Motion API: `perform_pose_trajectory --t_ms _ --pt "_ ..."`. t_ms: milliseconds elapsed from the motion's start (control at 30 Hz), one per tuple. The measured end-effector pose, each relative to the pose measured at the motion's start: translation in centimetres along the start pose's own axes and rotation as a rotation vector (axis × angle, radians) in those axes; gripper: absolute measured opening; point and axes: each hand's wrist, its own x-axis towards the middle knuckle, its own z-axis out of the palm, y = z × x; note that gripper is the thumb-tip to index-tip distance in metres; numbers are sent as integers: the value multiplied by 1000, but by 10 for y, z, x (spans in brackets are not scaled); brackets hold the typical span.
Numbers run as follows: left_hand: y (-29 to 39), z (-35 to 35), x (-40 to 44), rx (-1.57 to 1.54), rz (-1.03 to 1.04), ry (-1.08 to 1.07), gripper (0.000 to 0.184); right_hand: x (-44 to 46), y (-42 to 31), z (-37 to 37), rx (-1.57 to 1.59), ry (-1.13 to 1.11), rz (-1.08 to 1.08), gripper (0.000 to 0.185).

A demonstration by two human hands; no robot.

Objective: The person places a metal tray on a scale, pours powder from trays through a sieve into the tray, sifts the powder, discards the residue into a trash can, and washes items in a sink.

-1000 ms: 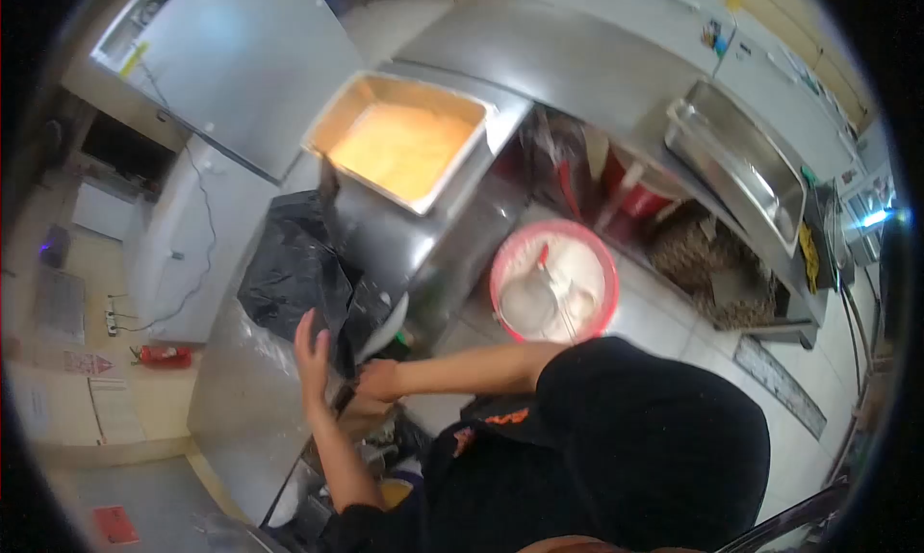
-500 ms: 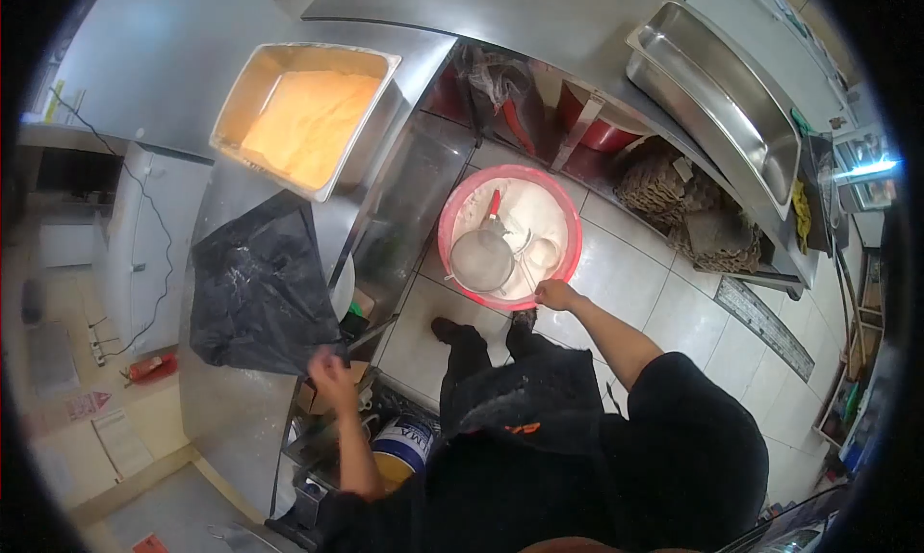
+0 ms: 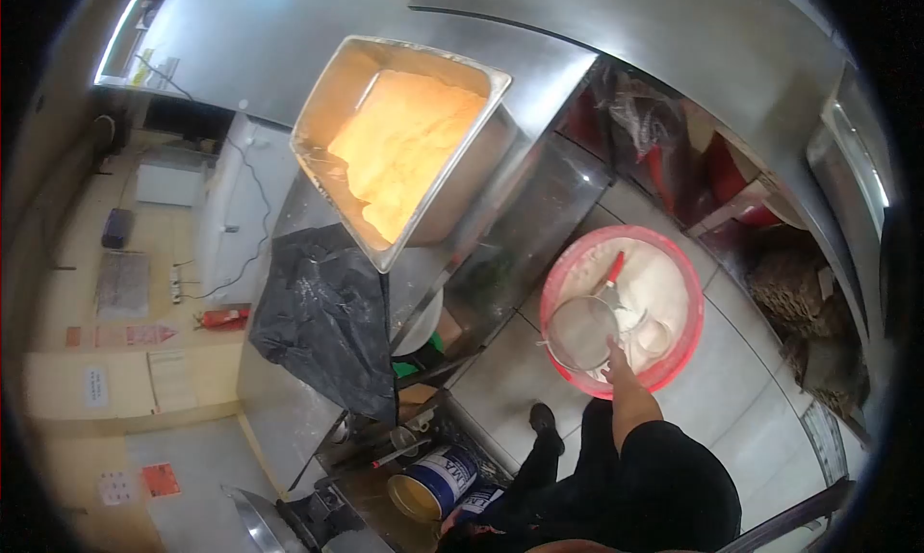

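My right hand (image 3: 619, 365) reaches into a red tub (image 3: 698, 303) of white flour-like powder (image 3: 664, 279) on the floor. Its fingers look apart and lie at the right edge of a round sieve (image 3: 580, 332); whether they touch the rim is hard to make out. Beyond the sieve a red-handled utensil (image 3: 616, 264) stands in the powder. To the right of the hand, a rounded pale scoop or bowl (image 3: 653, 337) is partly sunk in the powder. My left hand cannot be seen.
A deep metal pan (image 3: 496, 77) of orange-yellow powder (image 3: 414, 139) stands on the steel counter (image 3: 265, 399) beside a black plastic sheet (image 3: 322, 322). Blue-and-white buckets (image 3: 438, 481) sit beneath. At right, under a steel table (image 3: 654, 24), are stacked egg trays (image 3: 794, 283).
The view has shifted left, so the pan and tub appear further right. My right hand has gone from the tub's near rim to the sieve's edge. My left hand has left the black sheet.
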Motion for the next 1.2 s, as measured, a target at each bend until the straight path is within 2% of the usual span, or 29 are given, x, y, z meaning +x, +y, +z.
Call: perform_pose_trajectory --t_ms 33,167,233,267,333,367,433,467,500,533,567,600,633,667,733,767,833,867,900,933,967,1000,1100,1133,1200 --pt "3 -1 3 -3 1 -3 66 -2 -3 5 92 12 29 100" --pt "18 -13 12 -7 36 -10 67 -14 -11 16 139 74 80 95" --pt "26 -19 17 0 50 -19 68 -12 -9 18 434 51 123 75" --pt "28 -21 18 4 55 -28 68 -16 -12 21 437 48 113 75" --pt "32 -25 20 15 70 -42 68 -31 -15 22 498 -52 39 52" --pt "35 -25 21 19 82 -49 69 -41 -20 26 498 -44 26 52" --pt "38 -26 25 33 127 -64 69 -61 -30 38 576 -325 -187 37" --pt "37 -27 29 39 160 -67 70 -64 -37 47 567 -340 -213 36" --pt "35 -30 36 45 225 -43 70 -69 -48 56 559 -346 -236 36" --pt "33 -32 42 52 312 14 70 -85 -61 74 496 -257 -262 30" --pt "49 -28 43 71 342 224 67 -89 -65 81 408 -269 -285 27" --pt "139 -18 -23 305 441 399 63 -102 -65 91 348 -227 -331 21" --pt "122 -25 9 191 578 397 61 -128 -70 100 292 -180 -312 21" --pt "143 -27 4 268 601 480 66 -159 -73 109 239 -138 -301 21" --pt "204 -31 -13 381 683 484 81 -227 -70 127 240 -118 -356 28" --pt "222 -29 -10 384 721 457 81 -252 -66 133 226 -119 -362 30" --pt "260 -18 8 404 1045 561 99 -299 -57 143 194 -183 -373 35" --pt "277 -13 13 408 1112 520 99 -318 -53 149 213 -154 -342 35" --pt "296 -6 17 387 1212 584 100 -343 -51 154 254 -235 -288 33" --pt "315 1 20 356 1312 647 101 -355 -42 160 254 -269 -321 29" --pt "329 6 23 351 1388 601 101 -365 -38 168 270 -314 -311 26" --pt "332 6 30 226 1340 565 92 -397 -42 176 253 -327 -253 25" --pt "330 -6 66 21 1158 528 70 -381 -43 176 225 -306 -323 21" --pt "336 -9 62 27 1168 500 70 -366 -44 174 218 -347 -283 22" --pt "333 -18 52 115 1372 665 68 -345 -34 166 231 -414 -199 22"
